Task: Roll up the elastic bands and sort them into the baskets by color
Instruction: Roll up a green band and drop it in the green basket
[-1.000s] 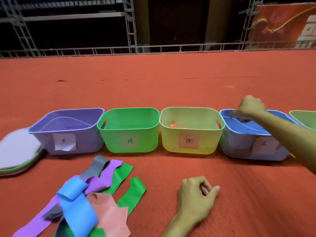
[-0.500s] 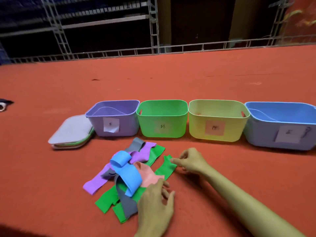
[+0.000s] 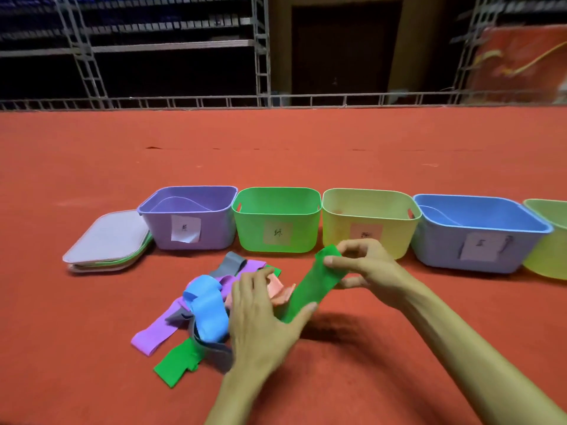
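1. Head view: notes green band (image 3: 313, 289) raised off the pile (image 3: 202, 314) since half a second back, when flat at its edge.
2. Finds far end pinched by curled right hand (image 3: 365, 268); left hand (image 3: 260, 317) fingers fairly straight, thumb against near end, firm grip unconfirmed.
3. Records right hand gone from blue basket (image 3: 478, 210), last seen there one second back.
4. Judges rolling about to start; green basket (image 3: 276, 222) just beyond.
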Demonstrator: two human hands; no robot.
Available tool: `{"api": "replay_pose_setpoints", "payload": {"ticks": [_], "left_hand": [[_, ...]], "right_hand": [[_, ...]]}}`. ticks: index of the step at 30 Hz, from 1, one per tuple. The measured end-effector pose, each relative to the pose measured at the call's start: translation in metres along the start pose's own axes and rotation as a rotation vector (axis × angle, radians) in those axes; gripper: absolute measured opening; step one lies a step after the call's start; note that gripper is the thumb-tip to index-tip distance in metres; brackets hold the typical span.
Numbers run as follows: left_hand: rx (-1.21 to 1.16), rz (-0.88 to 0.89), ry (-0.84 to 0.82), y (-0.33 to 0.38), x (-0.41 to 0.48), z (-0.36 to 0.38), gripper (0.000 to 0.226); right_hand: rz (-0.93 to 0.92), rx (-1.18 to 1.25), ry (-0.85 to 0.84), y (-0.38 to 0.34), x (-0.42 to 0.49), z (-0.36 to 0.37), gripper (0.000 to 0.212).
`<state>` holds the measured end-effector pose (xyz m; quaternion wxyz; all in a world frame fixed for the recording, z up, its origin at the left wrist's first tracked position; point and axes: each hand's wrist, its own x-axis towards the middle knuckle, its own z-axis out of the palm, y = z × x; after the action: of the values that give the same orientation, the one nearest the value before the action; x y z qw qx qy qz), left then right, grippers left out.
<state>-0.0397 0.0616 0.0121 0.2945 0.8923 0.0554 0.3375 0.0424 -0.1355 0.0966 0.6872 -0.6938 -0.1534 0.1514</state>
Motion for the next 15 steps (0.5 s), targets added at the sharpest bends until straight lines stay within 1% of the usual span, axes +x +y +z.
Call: {"api": "replay_pose_setpoints", "payload": {"ticks": [1, 2, 3, 4, 5, 6, 7, 8, 9, 10, 11, 12, 13, 14, 15], "left_hand": [[-0.099, 0.056, -0.059, 0.016, 0.008, 0.002, 0.088], [-0.237, 0.086, -0.161, 0.032, 0.017, 0.004, 0.094], [-0.417, 0.092, -0.304, 0.047, 0.027, 0.005, 0.094], [-0.623, 0.072, -0.467, 0.058, 0.037, 0.008, 0.087], [-0.801, 0.042, -0.645, 0.066, 0.046, 0.011, 0.073], [-0.914, 0.016, -0.814, 0.072, 0.052, 0.013, 0.056], [-0.950, 0.011, -0.956, 0.078, 0.054, 0.015, 0.040], [-0.933, 0.022, -1.076, 0.082, 0.052, 0.019, 0.027], [-0.906, 0.041, -1.162, 0.084, 0.047, 0.024, 0.016], [-0.904, 0.048, -1.215, 0.085, 0.041, 0.028, 0.007], [-0.919, 0.040, -1.232, 0.085, 0.037, 0.031, 0.005], [-0.938, 0.026, -1.223, 0.083, 0.035, 0.033, 0.007], [-0.946, 0.018, -1.191, 0.079, 0.036, 0.032, 0.009], [-0.949, 0.019, -1.142, 0.075, 0.040, 0.030, 0.013], [-0.943, 0.023, -1.086, 0.070, 0.044, 0.026, 0.020]], "right_hand": [[-0.019, 0.013, -0.033, -0.007, -0.009, -0.003, 0.022], [-0.044, 0.016, -0.053, -0.012, -0.017, -0.007, 0.027], [-0.071, 0.016, -0.059, -0.017, -0.024, -0.011, 0.031], [-0.098, 0.013, -0.055, -0.023, -0.032, -0.016, 0.034], [-0.128, 0.011, -0.043, -0.030, -0.038, -0.022, 0.035], [-0.161, 0.016, -0.024, -0.038, -0.045, -0.030, 0.034], [-0.193, 0.030, 0.005, -0.046, -0.053, -0.040, 0.032], [-0.220, 0.057, 0.044, -0.053, -0.060, -0.051, 0.030], [-0.246, 0.069, 0.087, -0.059, -0.067, -0.063, 0.034], [-0.264, 0.054, 0.131, -0.064, -0.074, -0.076, 0.045], [-0.275, 0.023, 0.176, -0.067, -0.080, -0.089, 0.059], [-0.277, -0.004, 0.230, -0.069, -0.087, -0.099, 0.067], [-0.276, -0.016, 0.284, -0.070, -0.094, -0.109, 0.069], [-0.275, -0.015, 0.336, -0.070, -0.101, -0.119, 0.063], [-0.280, -0.001, 0.385, -0.069, -0.107, -0.129, 0.052]]}}
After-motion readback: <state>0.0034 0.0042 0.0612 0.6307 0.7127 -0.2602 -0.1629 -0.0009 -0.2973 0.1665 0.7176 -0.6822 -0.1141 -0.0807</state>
